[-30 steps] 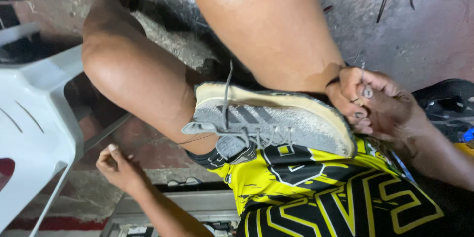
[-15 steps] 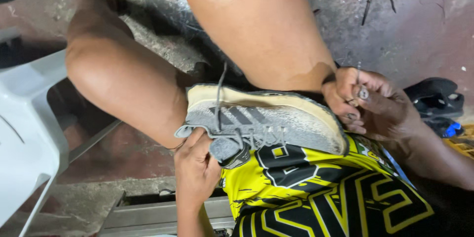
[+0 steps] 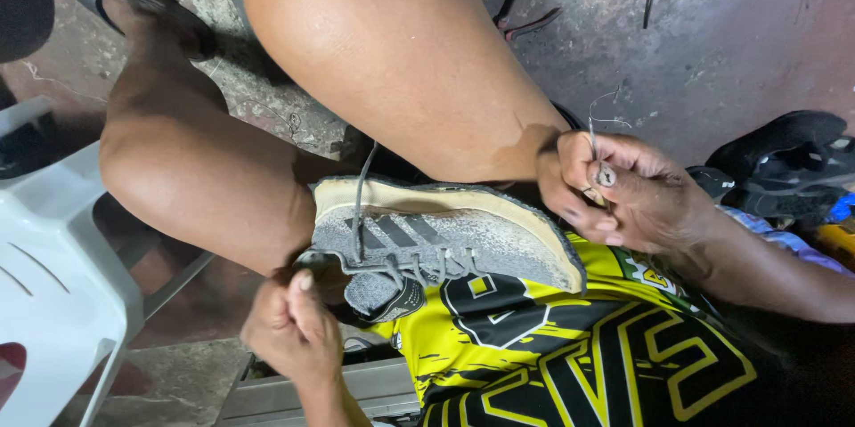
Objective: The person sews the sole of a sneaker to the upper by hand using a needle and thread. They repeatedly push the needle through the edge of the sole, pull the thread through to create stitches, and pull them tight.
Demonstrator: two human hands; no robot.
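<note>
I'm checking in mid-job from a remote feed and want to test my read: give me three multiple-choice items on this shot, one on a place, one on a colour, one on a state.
1. Where does the grey sneaker lie?
A. On the white plastic chair
B. Across the lap, between the knees
C. On the concrete floor

2. What colour is the shirt?
A. Yellow and black
B. Plain red
C. Blue and white

3. What is the right hand doing?
A. Lying open and flat
B. Pinching a thin needle-like tool
C. Gripping the chair

Answers: B, the sneaker rests on its side against the thigh, the left hand at its heel; A, yellow with black print; B, fingers closed on the tool near the toe.
</note>
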